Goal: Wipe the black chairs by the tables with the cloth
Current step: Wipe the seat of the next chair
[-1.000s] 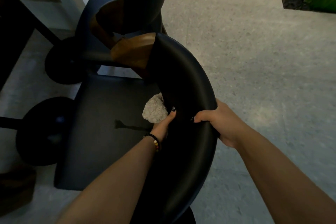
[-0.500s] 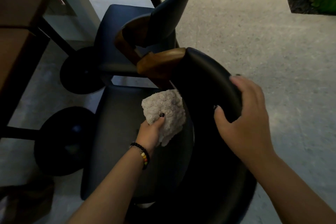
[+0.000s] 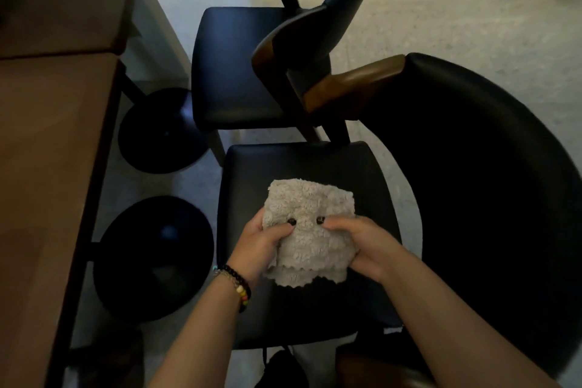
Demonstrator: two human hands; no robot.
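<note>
1. The cloth (image 3: 310, 230), folded and fluffy, is held over the seat of the near black chair (image 3: 302, 164).
2. The left hand (image 3: 261, 246) has its grip closed on the cloth's left edge, thumb on top.
3. The right hand (image 3: 365, 246) grips the cloth's right edge likewise.
4. The bench (image 3: 47, 135) stands left of the chair.

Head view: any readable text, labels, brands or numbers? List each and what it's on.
None readable. No print shows on the cloth, the near chair, the far chair or the tables. Small white tab at the near chair's seat edge: too small to read.
</note>
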